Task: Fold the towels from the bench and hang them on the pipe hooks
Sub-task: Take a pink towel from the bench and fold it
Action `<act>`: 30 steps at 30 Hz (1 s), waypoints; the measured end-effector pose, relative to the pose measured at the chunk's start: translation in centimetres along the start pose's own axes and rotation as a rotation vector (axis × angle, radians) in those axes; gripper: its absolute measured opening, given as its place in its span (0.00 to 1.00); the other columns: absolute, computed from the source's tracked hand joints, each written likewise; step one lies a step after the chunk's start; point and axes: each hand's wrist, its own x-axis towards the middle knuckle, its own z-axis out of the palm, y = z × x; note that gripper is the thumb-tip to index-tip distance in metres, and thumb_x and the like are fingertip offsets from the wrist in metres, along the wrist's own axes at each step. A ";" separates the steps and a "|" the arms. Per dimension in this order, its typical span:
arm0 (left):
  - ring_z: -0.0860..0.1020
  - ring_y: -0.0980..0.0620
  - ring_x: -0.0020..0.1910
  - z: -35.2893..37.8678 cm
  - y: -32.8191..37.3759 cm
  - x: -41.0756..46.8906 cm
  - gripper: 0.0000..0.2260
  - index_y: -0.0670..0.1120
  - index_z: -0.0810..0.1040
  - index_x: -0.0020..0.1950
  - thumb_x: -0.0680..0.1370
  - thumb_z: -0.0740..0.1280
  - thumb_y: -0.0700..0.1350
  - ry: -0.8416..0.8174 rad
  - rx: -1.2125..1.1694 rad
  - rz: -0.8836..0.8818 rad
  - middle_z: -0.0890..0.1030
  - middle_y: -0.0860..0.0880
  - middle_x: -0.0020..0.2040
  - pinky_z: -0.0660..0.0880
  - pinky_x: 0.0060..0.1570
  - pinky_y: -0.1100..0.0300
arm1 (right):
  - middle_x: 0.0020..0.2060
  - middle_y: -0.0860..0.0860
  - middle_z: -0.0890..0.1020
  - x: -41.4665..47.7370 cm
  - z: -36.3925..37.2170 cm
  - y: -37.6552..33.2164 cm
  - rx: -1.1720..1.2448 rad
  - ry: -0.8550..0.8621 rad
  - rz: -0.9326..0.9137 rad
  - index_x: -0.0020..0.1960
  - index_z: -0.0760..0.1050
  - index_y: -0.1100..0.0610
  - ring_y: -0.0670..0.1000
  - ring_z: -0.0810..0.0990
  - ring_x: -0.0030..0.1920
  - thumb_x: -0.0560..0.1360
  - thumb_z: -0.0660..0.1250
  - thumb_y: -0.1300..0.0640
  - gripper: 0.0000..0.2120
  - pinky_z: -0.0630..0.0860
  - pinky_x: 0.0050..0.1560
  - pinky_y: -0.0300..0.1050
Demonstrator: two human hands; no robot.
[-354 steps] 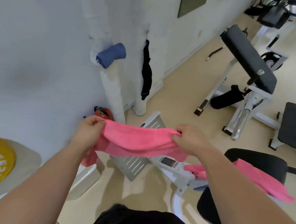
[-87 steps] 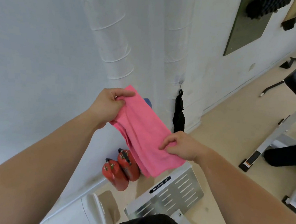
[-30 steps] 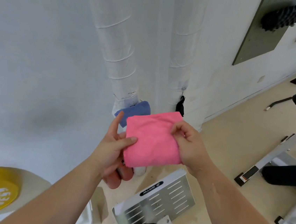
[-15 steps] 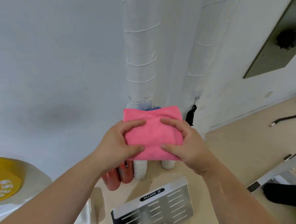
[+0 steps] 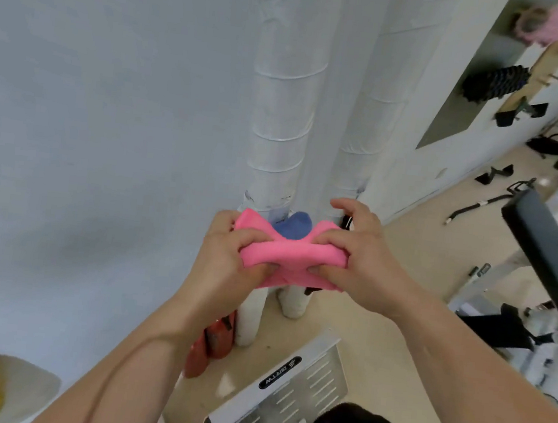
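The big white wall [image 5: 90, 122] fills most of what I can see, and two fat white pipes [image 5: 283, 108] run down it to the floor; the pipes are where towels go, so the person stands close to them. Off to the right stands a black padded bench [image 5: 549, 246], well apart from the hands; no towels show on the part of it I can see. Down low there is a silver step plate [image 5: 289, 395] on the floor, and red bottles [image 5: 210, 345] sit beside the foot of the nearer pipe.

The left hand [image 5: 227, 261] and the right hand [image 5: 359, 254] are held up together in front of the pipes; each grip is pressed together on one end of the pink towel [image 5: 292, 254], thumbs below and fingers on top; I think they hold it at both ends so the fold does not fall open. The pink towel is a small thick bundle, bent over along the middle, so I think the folding is nearly done.

Just behind it, a blue towel [image 5: 293, 226] peeks over the top; it hangs on the nearer pipe, so one towel looks put away. I cannot see the hook itself. I think the pink one is held up there because it goes on a pipe next.
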 end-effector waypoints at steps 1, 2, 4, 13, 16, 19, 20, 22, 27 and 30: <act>0.66 0.74 0.63 -0.3 -0.2 0.2 0.16 0.64 0.80 0.45 0.68 0.77 0.44 -0.018 -0.025 0.020 0.68 0.55 0.65 0.63 0.60 0.78 | 0.74 0.45 0.60 0.0 -0.3 -0.2 0.004 -0.026 0.000 0.51 0.82 0.41 0.45 0.54 0.77 0.69 0.77 0.52 0.12 0.55 0.73 0.45; 0.63 0.70 0.70 -0.6 -0.4 0.4 0.13 0.63 0.82 0.45 0.67 0.76 0.45 -0.054 -0.033 0.034 0.65 0.55 0.71 0.60 0.63 0.80 | 0.76 0.45 0.59 -0.1 -0.7 -0.4 0.027 -0.059 0.004 0.51 0.81 0.42 0.44 0.50 0.79 0.70 0.77 0.50 0.11 0.54 0.75 0.46; 0.59 0.66 0.76 -1.3 -0.4 0.8 0.11 0.60 0.84 0.46 0.68 0.76 0.45 -0.137 -0.054 0.055 0.62 0.58 0.77 0.56 0.65 0.79 | 0.76 0.41 0.64 -0.1 -1.4 -0.7 0.098 -0.115 0.014 0.51 0.80 0.43 0.43 0.49 0.80 0.70 0.76 0.47 0.11 0.54 0.77 0.47; 0.80 0.58 0.42 -2.0 0.7 2.5 0.19 0.63 0.75 0.59 0.76 0.74 0.42 -0.120 -0.322 -0.012 0.81 0.58 0.48 0.78 0.41 0.62 | 0.43 0.54 0.83 1.4 -3.3 -2.4 0.495 0.061 0.079 0.52 0.78 0.49 0.47 0.81 0.39 0.72 0.77 0.61 0.13 0.77 0.38 0.40; 0.81 0.57 0.51 -0.8 1.4 3.4 0.21 0.65 0.73 0.63 0.79 0.71 0.41 -0.059 -0.357 0.052 0.80 0.59 0.53 0.79 0.51 0.61 | 0.45 0.56 0.81 2.2 -3.5 -0.8 0.581 0.123 0.096 0.56 0.75 0.45 0.49 0.80 0.39 0.76 0.73 0.59 0.14 0.76 0.39 0.43; 0.78 0.60 0.58 1.2 2.6 5.2 0.13 0.55 0.82 0.56 0.80 0.65 0.38 0.008 -0.295 0.123 0.80 0.58 0.57 0.75 0.56 0.67 | 0.45 0.46 0.80 3.3 -4.4 1.3 0.561 0.141 0.043 0.49 0.77 0.46 0.46 0.77 0.43 0.79 0.68 0.62 0.10 0.73 0.45 0.42; 0.78 0.60 0.59 2.1 3.2 6.1 0.13 0.52 0.84 0.51 0.79 0.64 0.37 0.018 -0.269 0.132 0.80 0.55 0.58 0.73 0.56 0.69 | 0.44 0.43 0.80 3.8 -5.0 2.1 0.561 0.149 0.027 0.45 0.78 0.46 0.44 0.76 0.44 0.79 0.67 0.64 0.13 0.71 0.46 0.41; 0.78 0.60 0.58 4.2 4.6 8.2 0.16 0.51 0.85 0.45 0.78 0.63 0.34 0.044 -0.217 0.117 0.79 0.53 0.58 0.71 0.56 0.70 | 0.44 0.43 0.81 4.7 -6.7 4.2 0.588 0.153 0.003 0.41 0.80 0.46 0.43 0.77 0.46 0.78 0.65 0.68 0.18 0.69 0.48 0.39; 0.79 0.57 0.55 11.9 8.9 14.9 0.05 0.55 0.84 0.44 0.70 0.72 0.48 0.139 -0.174 0.093 0.81 0.57 0.51 0.73 0.55 0.67 | 0.52 0.48 0.82 6.6 -13.2 13.0 0.657 0.062 -0.022 0.49 0.80 0.50 0.49 0.81 0.48 0.70 0.77 0.60 0.11 0.80 0.48 0.49; 0.79 0.56 0.55 17.4 11.0 18.8 0.12 0.57 0.82 0.44 0.66 0.81 0.45 0.133 -0.079 0.074 0.79 0.57 0.52 0.74 0.54 0.64 | 0.54 0.51 0.82 8.4 -17.2 20.2 0.729 -0.020 -0.039 0.51 0.79 0.51 0.50 0.81 0.48 0.71 0.77 0.66 0.15 0.81 0.48 0.48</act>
